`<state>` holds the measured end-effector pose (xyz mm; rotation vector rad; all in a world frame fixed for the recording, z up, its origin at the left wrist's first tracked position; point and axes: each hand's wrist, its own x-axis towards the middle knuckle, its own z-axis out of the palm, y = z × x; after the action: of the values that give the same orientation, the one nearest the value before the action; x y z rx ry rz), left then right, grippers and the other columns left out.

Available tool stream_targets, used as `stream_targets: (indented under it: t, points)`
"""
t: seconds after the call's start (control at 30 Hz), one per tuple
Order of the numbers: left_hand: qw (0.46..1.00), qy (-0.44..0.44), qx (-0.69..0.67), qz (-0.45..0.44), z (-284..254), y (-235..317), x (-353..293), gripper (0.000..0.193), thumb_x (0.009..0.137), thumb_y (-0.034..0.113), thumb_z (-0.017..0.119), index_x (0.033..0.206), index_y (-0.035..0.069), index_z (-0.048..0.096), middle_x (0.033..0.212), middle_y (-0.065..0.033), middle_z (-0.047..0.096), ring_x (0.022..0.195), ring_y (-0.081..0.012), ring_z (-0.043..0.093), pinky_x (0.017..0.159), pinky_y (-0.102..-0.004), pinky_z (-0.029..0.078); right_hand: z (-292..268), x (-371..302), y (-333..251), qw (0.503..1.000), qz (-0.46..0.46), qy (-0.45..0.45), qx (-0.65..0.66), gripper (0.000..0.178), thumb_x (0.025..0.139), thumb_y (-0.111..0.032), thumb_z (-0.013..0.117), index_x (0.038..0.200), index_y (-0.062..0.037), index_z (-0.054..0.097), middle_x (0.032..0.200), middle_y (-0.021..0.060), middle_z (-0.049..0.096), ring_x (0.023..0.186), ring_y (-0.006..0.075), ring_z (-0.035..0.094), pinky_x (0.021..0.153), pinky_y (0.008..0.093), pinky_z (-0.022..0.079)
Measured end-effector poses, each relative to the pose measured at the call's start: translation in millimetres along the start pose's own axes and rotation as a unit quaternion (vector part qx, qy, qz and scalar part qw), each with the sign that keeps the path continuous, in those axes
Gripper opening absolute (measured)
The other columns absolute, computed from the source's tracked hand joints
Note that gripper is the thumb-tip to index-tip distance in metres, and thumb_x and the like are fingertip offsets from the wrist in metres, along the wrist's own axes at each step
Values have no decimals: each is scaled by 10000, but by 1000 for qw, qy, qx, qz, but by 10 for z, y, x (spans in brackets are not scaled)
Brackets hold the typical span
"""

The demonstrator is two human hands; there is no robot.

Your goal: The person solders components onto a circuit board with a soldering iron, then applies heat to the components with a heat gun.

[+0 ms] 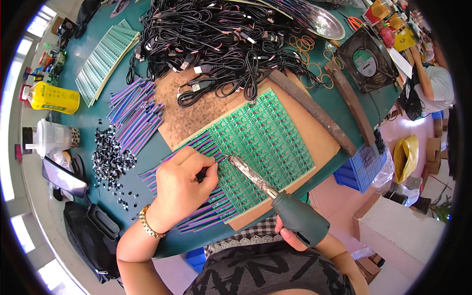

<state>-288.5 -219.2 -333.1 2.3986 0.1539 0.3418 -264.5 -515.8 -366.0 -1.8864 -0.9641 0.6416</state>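
A green circuit board panel (pixel 265 142) lies tilted on brown cardboard, with rows of small parts on it. Along its left side, several thin purple-and-blue wires (pixel 206 212) stick out, partly under my left hand. My left hand (pixel 183 183) rests over that edge, thumb and forefinger pinched at what looks like the end of one coloured wire. In my right hand (pixel 293 239) is a soldering iron (pixel 302 216) with a dark green handle. Its worn metal barrel points up and left, and the tip is at the board just beside my left fingertips.
Black cables (pixel 206 44) are heaped beyond the board. Loose wire bundles (pixel 135 113), small black parts (pixel 110 157) and stacked boards (pixel 105 61) lie left. Two rusty bars (pixel 314 113), rubber bands (pixel 307 49) and a fan (pixel 366 59) stand right. A co-worker's arm (pixel 422 73) shows far right.
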Motion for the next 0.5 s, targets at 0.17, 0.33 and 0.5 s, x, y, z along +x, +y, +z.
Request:
stream_targets:
  t: [0.17, 0.33, 0.5]
  points:
    - [1000, -3, -6, -3, -3, -2, 0, 80, 729, -28, 713, 759, 17, 653, 677, -41, 563, 507, -97, 495, 434, -228, 374, -10, -12, -33, 1000, 1, -2, -4, 339, 647, -151, 721, 972, -80, 655, 872, 93, 640, 684, 273, 631, 557, 349, 513]
    - [1000, -3, -2, -11, -10, 0, -1, 79, 729, -28, 710, 759, 18, 654, 675, -39, 560, 506, -94, 489, 435, -226, 371, -30, -11, -93, 996, 57, 17, 62, 364, 637, -156, 729, 985, -71, 661, 881, 88, 650, 697, 268, 642, 578, 342, 523]
    - [1000, 1, -18, -11, -1, 9, 13, 76, 730, -27, 708, 761, 20, 658, 676, -37, 561, 507, -92, 488, 435, -225, 370, -15, -39, -4, 999, -25, 22, -9, 363, 634, -162, 735, 977, -69, 664, 873, 92, 649, 695, 277, 644, 577, 346, 522]
